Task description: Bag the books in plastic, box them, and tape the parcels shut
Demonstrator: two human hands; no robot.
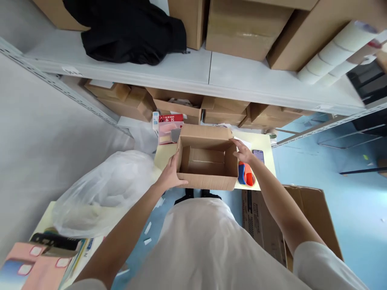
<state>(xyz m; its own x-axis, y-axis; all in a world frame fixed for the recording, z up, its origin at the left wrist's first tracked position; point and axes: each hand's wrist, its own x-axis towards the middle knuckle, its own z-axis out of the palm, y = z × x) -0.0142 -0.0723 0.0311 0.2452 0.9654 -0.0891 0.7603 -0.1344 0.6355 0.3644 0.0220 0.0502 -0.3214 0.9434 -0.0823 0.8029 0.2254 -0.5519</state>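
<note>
An open-topped cardboard box (207, 181) is held in front of my body, at the near edge of a pale yellow table (266, 141). Its inside shows bare brown walls and bottom, with the back flap standing up. My left hand (171, 174) grips the left side, thumb along the front wall. At the back right corner, my right hand (242, 152) holds the rim with its fingers. Just right of the box, below my right wrist, lies an orange and blue tape dispenser (246, 174).
A phone (258, 155) and a red book (171, 118) lie on the table. Above runs a grey shelf (193, 74) with cartons, black cloth (136, 34) and white rolls (329, 52). A plastic bag (111, 193) bulges at left; a large carton (311, 217) stands on the floor at right.
</note>
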